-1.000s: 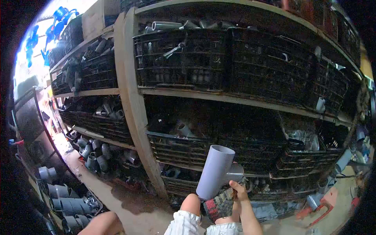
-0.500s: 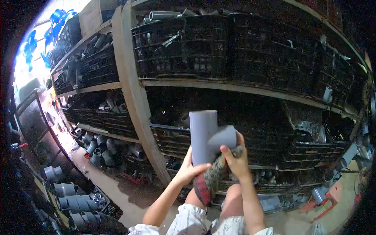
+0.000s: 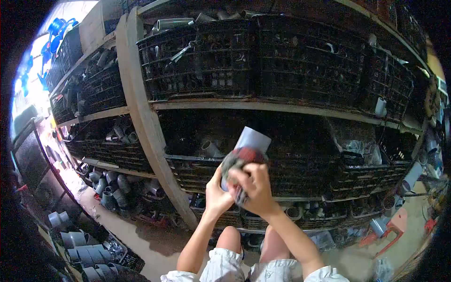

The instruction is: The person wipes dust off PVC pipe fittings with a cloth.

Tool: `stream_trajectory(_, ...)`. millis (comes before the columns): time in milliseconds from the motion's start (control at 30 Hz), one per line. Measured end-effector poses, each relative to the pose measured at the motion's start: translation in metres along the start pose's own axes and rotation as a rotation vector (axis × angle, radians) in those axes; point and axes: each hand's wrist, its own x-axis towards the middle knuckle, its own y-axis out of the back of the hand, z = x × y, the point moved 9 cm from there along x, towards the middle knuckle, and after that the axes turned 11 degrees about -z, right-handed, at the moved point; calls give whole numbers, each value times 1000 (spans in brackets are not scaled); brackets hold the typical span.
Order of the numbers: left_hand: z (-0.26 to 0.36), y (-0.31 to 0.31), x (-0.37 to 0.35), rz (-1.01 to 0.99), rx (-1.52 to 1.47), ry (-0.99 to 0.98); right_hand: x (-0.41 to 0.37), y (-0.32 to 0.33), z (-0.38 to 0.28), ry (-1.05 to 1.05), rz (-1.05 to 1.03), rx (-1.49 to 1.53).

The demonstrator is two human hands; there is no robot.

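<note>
A grey pipe fitting (image 3: 253, 140) is held up in front of the shelves, its upper end showing above the hands. My left hand (image 3: 219, 193) grips the fitting low on its left side. My right hand (image 3: 251, 185), blurred by motion, is closed on a dark red and grey-green cloth (image 3: 237, 162) pressed against the front of the fitting. The cloth and fingers hide the fitting's middle and its side branch.
Black crates (image 3: 197, 61) of pipe parts fill the wooden shelves (image 3: 141, 113). Grey fittings (image 3: 87, 254) are stacked at the lower left. A red plastic object (image 3: 397, 225) lies on the floor at the right.
The fitting has tilted, and its branch has gone out of sight. My right hand and the cloth have moved up and left across its front. The view has shifted slightly.
</note>
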Motion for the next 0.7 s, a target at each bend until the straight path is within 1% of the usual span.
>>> stream_trajectory(33, 10, 2, -1, -41, 182, -90, -2, -5, -5, 55, -73, 75)
stream_trajectory(100, 15, 0, -5, -35, 339, -160, 0, 2, 11, 59, -121, 113)
stream_trajectory(133, 25, -5, -8, -59, 426, -144, 11, 20, 16, 36, -1, 64)
stream_trajectory(167, 35, -10, -10, -57, 476, -161, 11, 25, 35, -52, 35, 3)
stream_trajectory(233, 47, -20, -4, -74, 546, -211, 15, 44, 50, -239, 222, -71)
stream_trajectory(267, 52, -22, 1, -63, 563, -224, 18, 37, 43, -208, 104, -110)
stream_trajectory(300, 60, -22, 5, -55, 615, -314, 19, 29, 30, -82, 3, -96)
stream_trajectory(367, 69, -20, 7, -23, 798, -404, 7, 14, 17, 105, -205, -84)
stream_trajectory(400, 77, -24, 6, -66, 880, -431, 9, 23, 23, 128, -203, -88)
stream_trajectory(433, 83, -27, 4, -51, 944, -482, 14, 34, 29, 148, -207, -89)
stream_trajectory(500, 88, -32, 6, -25, 970, -514, 18, 53, 66, -104, -80, -92)
stream_trajectory(567, 94, -38, 9, 15, 977, -574, -3, 38, 107, -413, 19, 249)
stream_trajectory(600, 96, -38, 12, 21, 922, -595, 3, 43, 89, -294, 23, 179)
stream_trajectory(633, 99, -38, 15, 28, 870, -619, 3, 33, 78, -302, -78, 303)
stream_trajectory(700, 107, -35, 17, 22, 833, -659, 6, 38, 49, -133, -32, 346)
